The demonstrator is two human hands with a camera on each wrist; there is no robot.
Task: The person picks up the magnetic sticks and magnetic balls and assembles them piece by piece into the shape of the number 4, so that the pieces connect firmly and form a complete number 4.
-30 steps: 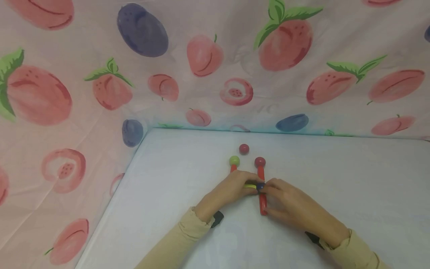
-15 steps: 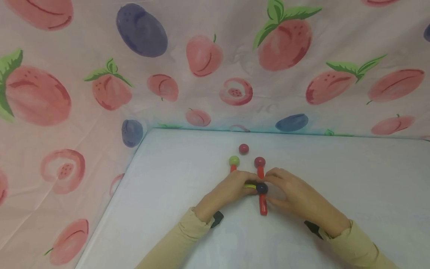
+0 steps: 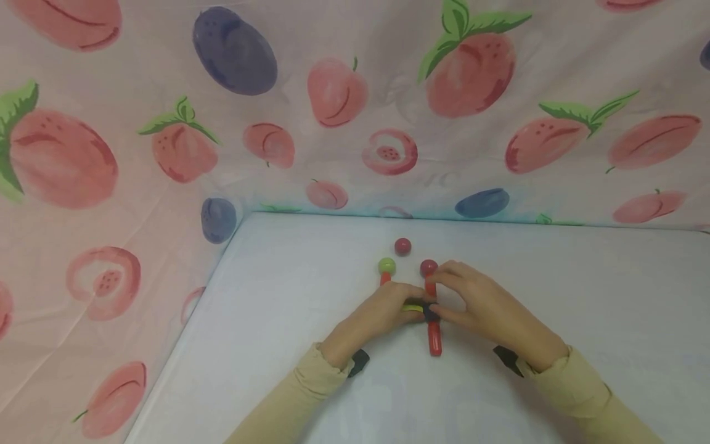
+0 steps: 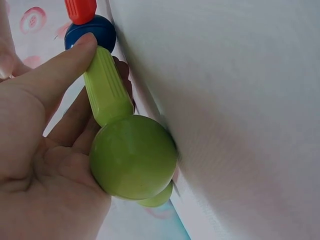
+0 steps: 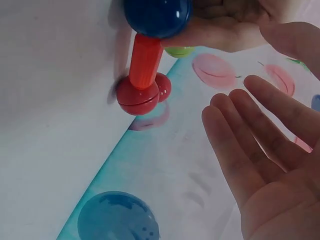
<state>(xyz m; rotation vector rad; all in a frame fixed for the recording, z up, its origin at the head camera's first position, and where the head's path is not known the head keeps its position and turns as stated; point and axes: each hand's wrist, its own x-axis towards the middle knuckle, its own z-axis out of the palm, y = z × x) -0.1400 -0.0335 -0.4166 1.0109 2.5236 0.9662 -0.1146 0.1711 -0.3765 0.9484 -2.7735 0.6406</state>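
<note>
My left hand [image 3: 385, 305] pinches a yellow-green ridged rod [image 4: 107, 87] between thumb and fingers, its thumb tip reaching a blue ball [image 4: 95, 31]. A large green ball [image 4: 134, 157] joins the rod's other end. From the blue ball, one red rod [image 5: 145, 62] runs away to a red ball [image 5: 137, 101], and another red rod [image 3: 435, 340] points toward me. My right hand [image 3: 482, 305] hovers at the right of these pieces, fingers extended and holding nothing. In the right wrist view its fingers are apart from the red ball. My left hand partly hides the middle of the build.
A loose red ball [image 3: 402, 246] lies farther back on the white table [image 3: 582, 296]. A lighter green ball [image 3: 386, 266] tops a red rod beyond my left hand. Fruit-print cloth [image 3: 355, 154] borders the table at the back and left.
My right hand has let go of the blue ball, spread its fingers and shifted away from me toward the red ball. The left hand stays in place.
</note>
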